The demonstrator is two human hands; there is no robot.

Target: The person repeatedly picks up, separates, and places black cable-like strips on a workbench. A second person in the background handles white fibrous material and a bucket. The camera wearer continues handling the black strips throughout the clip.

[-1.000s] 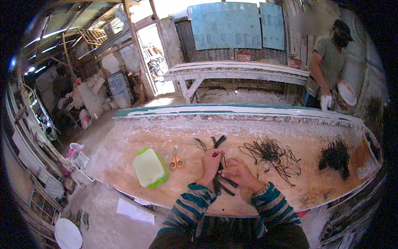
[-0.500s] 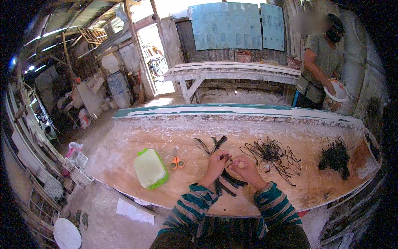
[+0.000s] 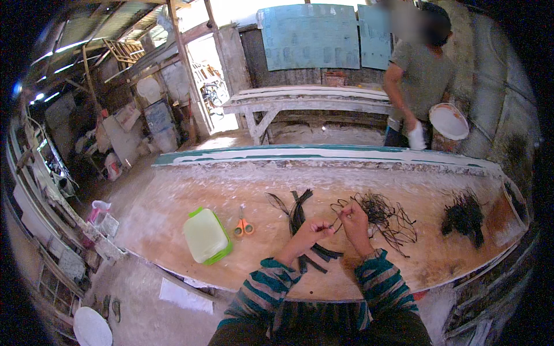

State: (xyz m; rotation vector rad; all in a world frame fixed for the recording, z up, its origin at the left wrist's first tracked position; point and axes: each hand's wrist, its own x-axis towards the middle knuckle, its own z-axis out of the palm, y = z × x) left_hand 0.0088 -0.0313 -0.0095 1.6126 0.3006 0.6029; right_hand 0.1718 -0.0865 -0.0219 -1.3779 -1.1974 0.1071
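Observation:
Over the wooden table, my left hand (image 3: 311, 233) is closed in a pinch on the end of a thin black cord (image 3: 337, 221). My right hand (image 3: 354, 224) pinches the same cord a little higher, at the left edge of a loose tangle of black cords (image 3: 384, 216). Beneath and beside my left hand lie flat black strips (image 3: 298, 210), partly covered by it. Orange-handled scissors (image 3: 243, 228) rest left of the strips. A plastic box with a pale lid and green clips (image 3: 206, 235) sits farther left.
A dense black bundle of cords (image 3: 463, 216) lies at the table's right end. A green board smeared with white (image 3: 323, 154) runs along the far edge. Beyond it, another person (image 3: 424, 75) stands with a white bucket (image 3: 449, 121) and a white mass in one hand.
My right hand has risen and shifted towards the cord tangle, and my left hand has moved slightly right and down. The other person has stepped left, drawing a white mass out of the bucket.

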